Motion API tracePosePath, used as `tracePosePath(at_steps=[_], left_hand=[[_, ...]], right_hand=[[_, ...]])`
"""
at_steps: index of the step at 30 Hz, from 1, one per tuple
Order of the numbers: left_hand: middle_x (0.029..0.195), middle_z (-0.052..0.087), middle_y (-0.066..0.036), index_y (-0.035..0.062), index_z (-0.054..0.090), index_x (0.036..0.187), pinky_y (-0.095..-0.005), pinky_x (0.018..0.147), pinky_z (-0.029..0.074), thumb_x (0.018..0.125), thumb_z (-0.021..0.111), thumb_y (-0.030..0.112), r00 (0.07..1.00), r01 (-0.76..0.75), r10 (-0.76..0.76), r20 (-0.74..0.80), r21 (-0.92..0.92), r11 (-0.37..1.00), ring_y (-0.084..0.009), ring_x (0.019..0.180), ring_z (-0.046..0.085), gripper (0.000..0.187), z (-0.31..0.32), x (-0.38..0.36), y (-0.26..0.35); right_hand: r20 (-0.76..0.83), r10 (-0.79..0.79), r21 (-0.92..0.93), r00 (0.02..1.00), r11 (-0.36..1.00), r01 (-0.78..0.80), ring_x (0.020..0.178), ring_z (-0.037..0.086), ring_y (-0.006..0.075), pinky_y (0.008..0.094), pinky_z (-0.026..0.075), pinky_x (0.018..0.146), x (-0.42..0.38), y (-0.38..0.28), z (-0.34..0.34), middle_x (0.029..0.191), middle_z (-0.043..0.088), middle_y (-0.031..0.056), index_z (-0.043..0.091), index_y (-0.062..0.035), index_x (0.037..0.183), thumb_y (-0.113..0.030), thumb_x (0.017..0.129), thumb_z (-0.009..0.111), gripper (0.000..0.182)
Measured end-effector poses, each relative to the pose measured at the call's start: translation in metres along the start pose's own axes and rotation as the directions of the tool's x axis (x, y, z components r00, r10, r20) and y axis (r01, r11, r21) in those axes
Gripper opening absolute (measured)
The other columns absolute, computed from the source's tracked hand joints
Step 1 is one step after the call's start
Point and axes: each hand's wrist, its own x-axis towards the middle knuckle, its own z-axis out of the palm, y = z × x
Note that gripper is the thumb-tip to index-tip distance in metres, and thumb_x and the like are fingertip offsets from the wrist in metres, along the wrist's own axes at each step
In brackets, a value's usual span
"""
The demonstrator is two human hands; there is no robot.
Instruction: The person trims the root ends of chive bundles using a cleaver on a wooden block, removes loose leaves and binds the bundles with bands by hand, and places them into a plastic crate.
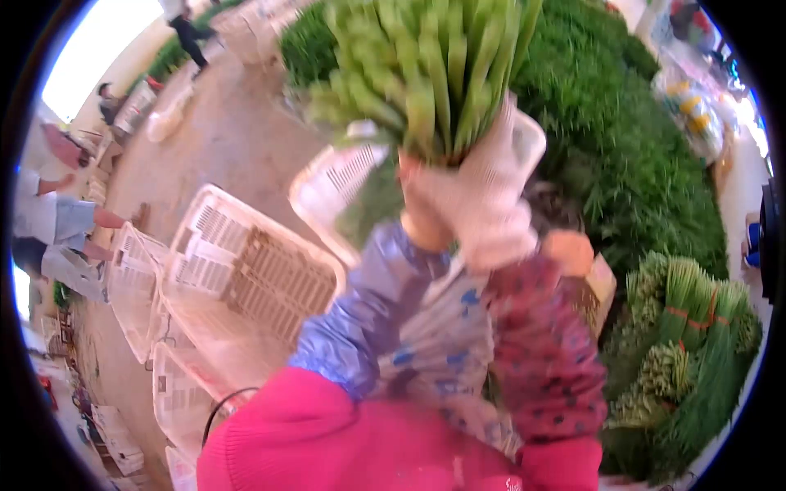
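A thick bunch of green stalks (434, 74) rises in front of me at the top of the view, its upper ends spread apart and slightly blurred. Around its narrow lower part is my right hand (487, 192), in a whitish knit glove and closed on the stalks. Just left of the glove, my left hand (424, 222) is pressed against the base of the same bunch. The glove partly hides its fingers, which seem wrapped round the stalks. A blue shiny sleeve covers my left forearm, and a dark red dotted sleeve my right.
Feathery greens (606, 106) are heaped ahead and right. Tied bundles (696, 303) with red bands lie at the right. White plastic crates (274, 274) stand at my left, another crate (327, 192) behind the bunch. A person (61, 225) is at the far left; others are farther back.
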Motion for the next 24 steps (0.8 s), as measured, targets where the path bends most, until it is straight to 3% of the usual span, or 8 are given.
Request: tracePosePath(at_steps=[2,5,7,9,11,18,22,24], left_hand=[[0.134,0.058,-0.013,0.0020,0.041,0.144,-0.0373,0.102,0.048,0.072,0.087,0.005,0.986,-0.035,-0.029,0.163,0.373,0.927,-0.0245,0.119,0.059,0.086,-0.021,0.010,0.000],[0.129,0.061,-0.012,-0.0003,0.048,0.141,-0.0360,0.107,0.045,0.077,0.087,0.018,0.853,-0.444,-0.148,0.500,0.846,0.296,-0.0259,0.118,0.060,0.077,-0.044,0.028,0.044],[0.139,0.059,-0.008,0.0163,0.052,0.144,-0.0448,0.114,0.040,0.080,0.085,0.020,0.948,-0.064,-0.298,0.114,0.983,0.170,-0.0246,0.132,0.052,0.072,-0.071,0.041,0.088],[0.138,0.059,-0.016,0.0018,0.052,0.142,-0.0413,0.104,0.054,0.097,0.067,0.025,0.841,-0.485,-0.273,0.466,0.875,-0.001,-0.0280,0.125,0.059,0.053,-0.189,0.078,0.146],[0.121,0.069,-0.012,-0.0021,0.058,0.136,-0.0318,0.088,0.058,0.094,0.072,0.023,0.954,0.292,-0.204,-0.219,0.834,0.469,-0.0191,0.106,0.068,0.050,-0.186,0.052,0.178],[0.119,0.069,-0.009,0.0035,0.056,0.139,-0.0279,0.087,0.052,0.097,0.068,0.022,0.828,0.553,-0.151,-0.540,0.831,0.061,-0.0169,0.106,0.068,0.048,-0.212,0.018,0.213],[0.112,0.071,-0.011,0.0054,0.055,0.141,-0.0337,0.092,0.050,0.093,0.074,0.029,0.715,0.425,-0.504,-0.485,0.874,-0.237,-0.0202,0.107,0.064,0.056,-0.255,0.017,0.165],[0.130,0.062,-0.023,-0.0015,0.047,0.145,-0.0394,0.104,0.047,0.088,0.078,0.040,0.531,0.309,-0.627,-0.570,0.819,-0.483,-0.0294,0.121,0.059,0.077,-0.264,0.016,0.113]], right_hand=[[0.060,0.267,0.081,0.962,0.959,-0.271,0.130,0.052,0.0347,0.0469,0.039,0.112,0.013,-0.001,-0.013,0.135,0.056,0.0145,0.041,-0.0154,0.149,-0.019,0.061,0.089,0.100],[-0.010,-0.471,-0.128,0.882,0.876,0.466,0.108,0.064,0.0399,0.0430,0.055,0.089,0.051,0.048,-0.007,0.112,0.064,0.0188,0.051,-0.0088,0.127,-0.014,0.067,0.084,0.068],[0.042,-0.460,-0.181,0.887,0.869,0.460,0.105,0.064,0.0396,0.0432,0.055,0.089,0.052,0.054,-0.002,0.113,0.063,0.0177,0.051,-0.0088,0.129,-0.013,0.067,0.083,0.070],[0.202,-0.605,-0.168,0.770,0.753,0.636,0.103,0.064,0.0393,0.0431,0.055,0.088,0.055,0.071,0.006,0.111,0.063,0.0167,0.051,-0.0089,0.129,-0.013,0.066,0.084,0.071],[0.348,-0.713,-0.108,0.608,0.614,0.782,0.101,0.064,0.0390,0.0429,0.054,0.087,0.052,0.090,0.014,0.110,0.063,0.0157,0.051,-0.0089,0.129,-0.012,0.066,0.084,0.071],[0.978,-0.062,-0.116,0.198,0.627,0.770,0.137,0.046,0.0190,0.0629,0.032,0.111,-0.047,0.189,0.051,0.136,0.055,-0.0059,0.057,-0.0277,0.131,-0.013,0.065,0.081,0.072],[0.905,0.312,-0.423,0.288,0.719,0.551,0.138,0.044,0.0172,0.0600,0.035,0.110,-0.062,0.192,0.036,0.141,0.053,-0.0046,0.062,-0.0222,0.128,-0.010,0.076,0.074,0.055],[0.890,0.090,-0.335,0.446,0.794,0.508,0.129,0.052,0.0221,0.0479,0.043,0.102,-0.070,0.188,0.009,0.136,0.058,0.0014,0.062,-0.0146,0.124,-0.012,0.077,0.076,0.049]])
